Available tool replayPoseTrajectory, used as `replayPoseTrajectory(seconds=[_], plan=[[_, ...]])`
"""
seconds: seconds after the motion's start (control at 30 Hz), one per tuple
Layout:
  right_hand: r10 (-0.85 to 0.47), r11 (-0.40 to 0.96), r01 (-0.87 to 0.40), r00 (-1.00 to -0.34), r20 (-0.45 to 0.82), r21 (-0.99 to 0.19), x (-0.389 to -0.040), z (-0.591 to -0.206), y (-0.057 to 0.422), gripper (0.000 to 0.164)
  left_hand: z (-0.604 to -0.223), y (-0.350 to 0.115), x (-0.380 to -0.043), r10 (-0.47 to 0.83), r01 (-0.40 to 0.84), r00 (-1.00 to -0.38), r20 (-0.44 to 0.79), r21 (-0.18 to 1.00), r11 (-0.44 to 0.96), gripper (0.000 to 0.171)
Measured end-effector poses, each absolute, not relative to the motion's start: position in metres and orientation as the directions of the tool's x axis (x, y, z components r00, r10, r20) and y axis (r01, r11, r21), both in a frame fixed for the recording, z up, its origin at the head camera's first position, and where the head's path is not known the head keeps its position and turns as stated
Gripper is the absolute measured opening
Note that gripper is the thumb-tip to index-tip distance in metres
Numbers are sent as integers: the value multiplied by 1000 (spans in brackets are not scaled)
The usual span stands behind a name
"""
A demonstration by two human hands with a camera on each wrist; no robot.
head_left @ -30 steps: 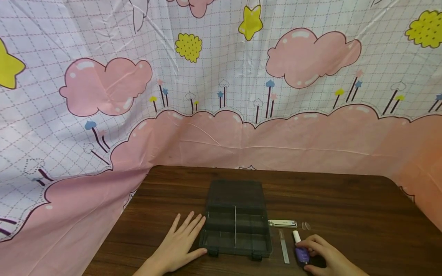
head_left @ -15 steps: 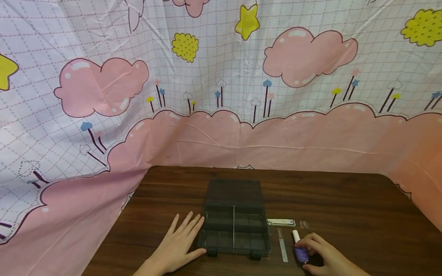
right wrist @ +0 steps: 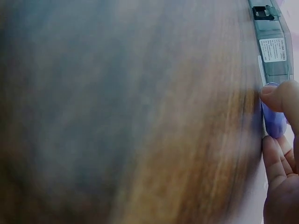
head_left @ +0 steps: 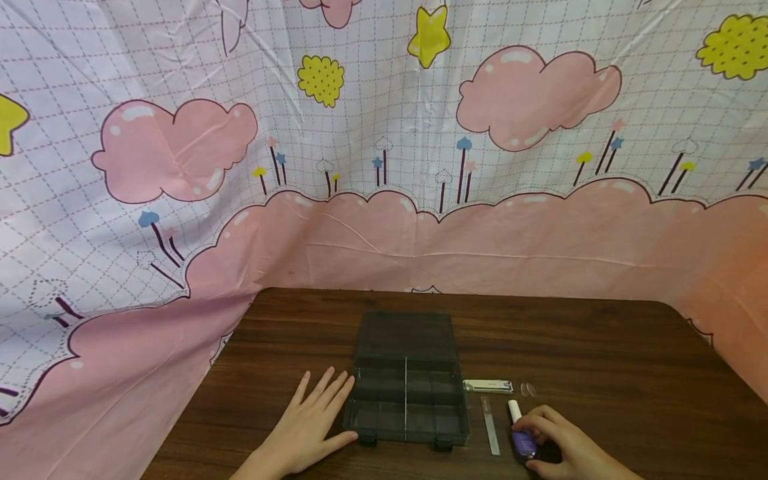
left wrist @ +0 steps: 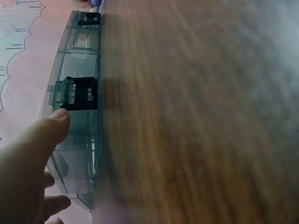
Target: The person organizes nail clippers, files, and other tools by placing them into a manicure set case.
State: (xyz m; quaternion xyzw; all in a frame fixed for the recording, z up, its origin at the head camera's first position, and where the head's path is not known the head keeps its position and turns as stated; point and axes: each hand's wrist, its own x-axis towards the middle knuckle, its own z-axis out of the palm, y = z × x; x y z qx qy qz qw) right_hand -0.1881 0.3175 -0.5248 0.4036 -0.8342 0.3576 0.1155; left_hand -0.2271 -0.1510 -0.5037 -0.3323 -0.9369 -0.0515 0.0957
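Observation:
A dark see-through compartment box (head_left: 407, 420) lies on the table with its lid (head_left: 407, 335) laid back. Beside its left wall my left hand (head_left: 306, 427) rests with fingers spread; its thumb is by the front corner, below a black latch (left wrist: 79, 93) in the left wrist view. To the right of the box, my right hand (head_left: 561, 440) holds a purple nail polish bottle (head_left: 524, 443) with a white cap between thumb and fingers. The bottle lies on its side on the table. In the right wrist view, the thumb and fingertips are at the purple bottle (right wrist: 274, 119).
Between box and bottle lies a flat, narrow nail file (head_left: 490, 427). Nail clippers (head_left: 489, 386) lie by the box's right side, with small clear oval pieces (head_left: 528, 390) beside them. A patterned cloth (head_left: 384, 233) hangs behind the brown table (head_left: 576, 347).
The head view has shifted slightly, so everything appears a little further left. Neither hand has visibly moved relative to the box and the bottle.

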Motion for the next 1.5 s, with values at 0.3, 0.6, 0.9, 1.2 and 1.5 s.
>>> replayPoseTrajectory(seconds=[0.3,0.6,0.9,1.2,1.5], plan=[[-578,430,-772,-634,515,-468,-185,-520,318,54,-504,-152,-227,612,630,-764,206,34,776,86],[-560,456,-766,-643,523,-452,-184,-516,319,55,-502,-151,-227,613,631,-764,203,35,775,85],[-548,469,-769,-639,540,-435,-185,-507,315,57,-501,-152,-227,612,628,-768,191,38,777,86],[-542,454,-782,-623,564,-428,-190,-493,308,65,-500,-151,-228,616,630,-769,171,40,775,86],[-549,448,-794,-608,574,-412,-194,-484,298,67,-501,-151,-228,620,634,-765,178,32,773,86]])
